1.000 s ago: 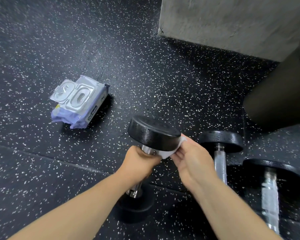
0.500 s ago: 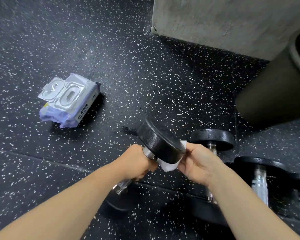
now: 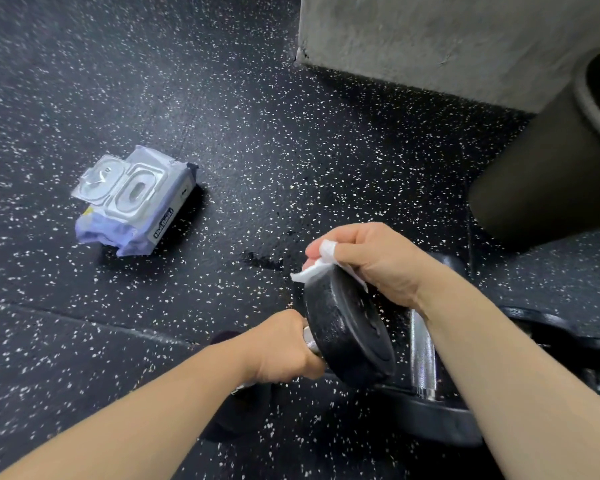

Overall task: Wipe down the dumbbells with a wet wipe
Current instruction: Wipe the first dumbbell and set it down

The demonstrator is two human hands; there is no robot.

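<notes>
On speckled floor [image 3: 222, 133], left hand [image 3: 278, 348] gripping dumbbell [image 3: 347, 334] — right hand [image 3: 378, 261] pressing wipe [image 3: 321, 268]

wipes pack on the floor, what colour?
Pale purple wipes pack with a clear plastic flip lid, seen in the head view.

Black speckled rubber floor [image 3: 291, 161] meets a grey concrete wall [image 3: 430, 36].
</notes>
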